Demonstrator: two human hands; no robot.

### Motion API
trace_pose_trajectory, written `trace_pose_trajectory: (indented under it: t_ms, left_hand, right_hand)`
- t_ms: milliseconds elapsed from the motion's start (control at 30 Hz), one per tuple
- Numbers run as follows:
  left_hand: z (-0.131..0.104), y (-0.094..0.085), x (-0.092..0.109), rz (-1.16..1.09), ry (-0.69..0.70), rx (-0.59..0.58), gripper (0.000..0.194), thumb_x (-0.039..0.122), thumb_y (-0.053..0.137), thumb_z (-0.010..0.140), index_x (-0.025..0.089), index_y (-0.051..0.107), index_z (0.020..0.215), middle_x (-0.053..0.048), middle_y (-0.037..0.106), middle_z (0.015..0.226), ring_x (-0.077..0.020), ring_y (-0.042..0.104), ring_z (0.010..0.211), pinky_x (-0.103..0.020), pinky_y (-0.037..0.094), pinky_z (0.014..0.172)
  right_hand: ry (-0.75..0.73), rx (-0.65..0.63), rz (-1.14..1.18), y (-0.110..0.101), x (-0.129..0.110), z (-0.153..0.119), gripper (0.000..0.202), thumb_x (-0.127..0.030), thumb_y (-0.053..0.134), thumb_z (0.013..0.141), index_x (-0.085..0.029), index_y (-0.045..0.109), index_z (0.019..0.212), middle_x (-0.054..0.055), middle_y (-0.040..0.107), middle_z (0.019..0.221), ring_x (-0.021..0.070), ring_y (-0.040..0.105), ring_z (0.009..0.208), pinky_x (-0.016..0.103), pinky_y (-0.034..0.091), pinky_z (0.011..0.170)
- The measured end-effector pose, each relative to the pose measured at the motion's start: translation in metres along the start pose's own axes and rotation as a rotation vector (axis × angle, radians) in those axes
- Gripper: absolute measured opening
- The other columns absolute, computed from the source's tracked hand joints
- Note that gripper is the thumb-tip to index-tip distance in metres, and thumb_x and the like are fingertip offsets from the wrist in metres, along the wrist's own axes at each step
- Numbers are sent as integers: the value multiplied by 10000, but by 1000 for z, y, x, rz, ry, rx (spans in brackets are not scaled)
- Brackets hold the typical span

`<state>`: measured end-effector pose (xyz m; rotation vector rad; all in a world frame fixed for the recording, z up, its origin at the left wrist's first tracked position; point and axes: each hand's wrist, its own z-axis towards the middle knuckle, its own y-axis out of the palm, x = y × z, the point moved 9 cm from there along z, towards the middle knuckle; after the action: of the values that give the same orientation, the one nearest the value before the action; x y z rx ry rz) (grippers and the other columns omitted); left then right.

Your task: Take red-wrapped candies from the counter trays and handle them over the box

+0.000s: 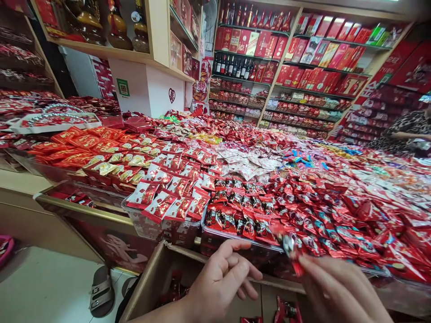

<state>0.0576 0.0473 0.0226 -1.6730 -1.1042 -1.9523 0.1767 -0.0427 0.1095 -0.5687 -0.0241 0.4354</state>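
Here my right hand (340, 291) sits low at about five o'clock in view, its fingers blurred, pinching a small red-and-silver wrapped candy (292, 249) by the lower end; the candy sticks up at eleven o'clock from the fingertips, just over the near edge of the tabletop (84, 211). My left hand (220, 280) is at six o'clock, holding nothing, its grip loosely spread with the fingers curled and pointing toward two o'clock, near the candy but not touching it.

Directly at twelve o'clock from my left hand lies a clear tray (235, 240) heaped with dark red packets (235, 220), its front rim just beyond my fingertips. At ten o'clock from it a second clear tray (144, 224) holds red-and-white packets (161, 202). The spread of red candies (336, 215) runs away to two o'clock with no bare gaps between the heaps.

Beneath both hands is an open cardboard box (158, 273), its rim crossing just under the tray fronts; a few red packets show inside. The free room is here, over the box and along the front edge. At eight o'clock the pale floor (47, 287) is open, with a grey sandal (101, 291) on it. Shelves of red boxes (303, 67) stand far off at one o'clock, and another person's patterned sleeve (407, 128) is at three o'clock.
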Motion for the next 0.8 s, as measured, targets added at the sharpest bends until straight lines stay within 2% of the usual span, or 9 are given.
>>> trace_pose_trajectory:
  t_ms: [67,167,267,333,433,567,733,800]
  left_hand:
    - [-1,2,-1,108,23,-33,268,294,444,845,159,440,1076,-55,616,821,-99,590,604,-221,429,582]
    - [-1,6,-4,286,67,-104,278,265,471,806,130,470,1049,-90,632,805,-114,582,596,-235,437,582]
    - [1,10,-4,439,144,-158,302,240,473,776,112,496,1048,-122,664,773,-123,572,570,-212,416,528]
    - [2,9,-4,497,189,-175,307,229,468,766,117,511,1049,-120,681,758,-120,571,565,-198,405,514]
    - [4,8,-5,546,208,-181,305,215,471,758,129,526,1045,-107,695,762,-112,574,566,-179,398,504]
    - [5,9,-8,594,200,-197,314,186,472,744,133,534,1047,-110,700,782,-123,598,584,-180,419,518]
    - [5,11,-8,624,207,-213,329,174,467,737,98,541,1049,-146,697,777,-147,619,590,-193,448,535]
    - [6,10,-9,640,212,-213,324,175,473,738,100,550,1043,-144,697,778,-153,623,601,-197,457,547]
  right_hand:
    - [-70,-30,-133,12,14,29,312,-61,598,702,-199,596,982,67,631,812,190,556,743,333,454,657]
    - [-89,-167,-239,47,39,58,119,-113,520,774,-163,580,863,71,597,785,172,529,728,310,448,649]
    - [-41,-328,-327,80,63,65,113,-129,470,798,-165,577,802,77,587,809,189,526,765,315,437,672]
    - [12,-428,-345,93,76,63,128,-137,458,802,-171,582,799,83,590,850,196,529,785,312,436,670]
    - [86,-553,-299,102,88,56,156,-154,440,814,-186,592,806,73,602,870,192,544,783,300,444,650]
    - [109,-674,-260,109,91,51,232,-147,384,830,-195,609,858,77,613,914,197,562,813,304,462,658]
    - [120,-744,-203,115,89,50,286,-107,356,816,-196,612,906,86,620,967,190,584,859,298,476,711]
    - [128,-721,-202,109,85,53,291,-106,346,816,-189,615,891,91,624,961,203,581,868,326,477,728]
